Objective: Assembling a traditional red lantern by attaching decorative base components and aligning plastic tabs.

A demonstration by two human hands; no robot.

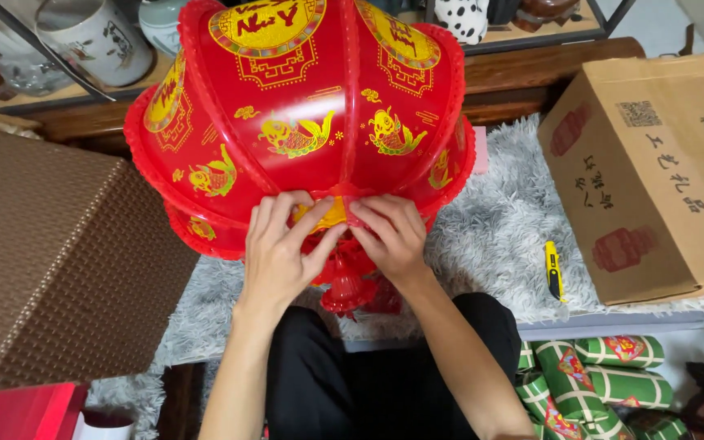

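Red lantern [303,122] on grey shaggy rug [499,236] beside cardboard box [653,179].

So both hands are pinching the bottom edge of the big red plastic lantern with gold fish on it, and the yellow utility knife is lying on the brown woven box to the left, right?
Not quite. The head view shows the yellow utility knife lying on the grey shaggy rug, right of the hands beside the cardboard box, not on the brown woven box. The left hand and right hand do pinch the red plastic lantern.
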